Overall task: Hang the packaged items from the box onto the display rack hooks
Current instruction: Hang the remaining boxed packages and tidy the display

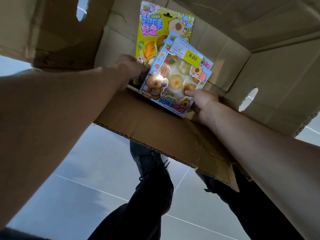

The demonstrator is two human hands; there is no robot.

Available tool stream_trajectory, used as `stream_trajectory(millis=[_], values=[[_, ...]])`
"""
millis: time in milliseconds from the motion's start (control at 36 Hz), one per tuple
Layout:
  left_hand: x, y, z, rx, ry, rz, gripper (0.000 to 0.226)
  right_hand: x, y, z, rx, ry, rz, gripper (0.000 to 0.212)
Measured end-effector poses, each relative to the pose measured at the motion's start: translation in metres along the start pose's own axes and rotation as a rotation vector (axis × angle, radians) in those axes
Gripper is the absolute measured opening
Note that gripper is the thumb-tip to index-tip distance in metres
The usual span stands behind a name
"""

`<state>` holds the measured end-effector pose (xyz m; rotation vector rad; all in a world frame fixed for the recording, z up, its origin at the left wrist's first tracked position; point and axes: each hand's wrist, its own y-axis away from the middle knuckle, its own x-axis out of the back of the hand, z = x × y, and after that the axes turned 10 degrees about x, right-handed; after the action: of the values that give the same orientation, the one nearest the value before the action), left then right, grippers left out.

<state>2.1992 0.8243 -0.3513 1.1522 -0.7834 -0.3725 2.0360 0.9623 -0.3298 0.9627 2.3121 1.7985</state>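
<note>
An open cardboard box [173, 135] stands on the floor below me. Inside lies a yellow-green toy blister pack [155, 30] flat on the bottom. On top of it sit blue-edged packs [174, 80] with cartoon bears and a yellow 6.00 price sticker. My right hand [204, 104] grips the near right corner of the top blue pack, thumb on its front. My left hand [128, 70] reaches into the box and holds the left edge of the blue packs; its fingers are partly hidden behind them. No display rack is in view.
The box flaps stand up on all sides, with oval handle cut-outs at the upper left [83, 9] and right [247, 99]. My dark trousers and black shoes [152, 167] stand on pale floor tiles [78, 179] right against the near flap.
</note>
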Motion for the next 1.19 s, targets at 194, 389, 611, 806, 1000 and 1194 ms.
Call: stream_trajectory(millis=[194, 389, 611, 806, 1000, 1194], values=[[0.002, 0.020, 0.005, 0.006, 0.147, -0.116, 0.016, 0.015, 0.010, 0.011, 0.015, -0.085, -0.039, 0.013], [0.017, 0.071, 0.020, -0.053, 0.270, -0.037, 0.025, 0.039, 0.070, -0.012, 0.067, -0.254, -0.008, 0.031], [0.063, 0.164, 0.031, -0.119, 0.362, -0.030, 0.031, 0.082, 0.181, -0.054, 0.157, -0.328, 0.034, 0.035], [0.121, 0.296, 0.032, -0.218, 0.471, 0.062, 0.024, 0.139, 0.314, -0.091, 0.387, -0.262, 0.015, 0.031], [0.171, 0.457, 0.045, -0.329, 0.600, 0.058, 0.030, 0.200, 0.454, -0.137, 0.626, -0.216, -0.019, 0.032], [0.214, 0.584, 0.071, -0.393, 0.595, 0.011, 0.031, 0.257, 0.563, -0.169, 0.737, -0.224, 0.011, 0.028]])
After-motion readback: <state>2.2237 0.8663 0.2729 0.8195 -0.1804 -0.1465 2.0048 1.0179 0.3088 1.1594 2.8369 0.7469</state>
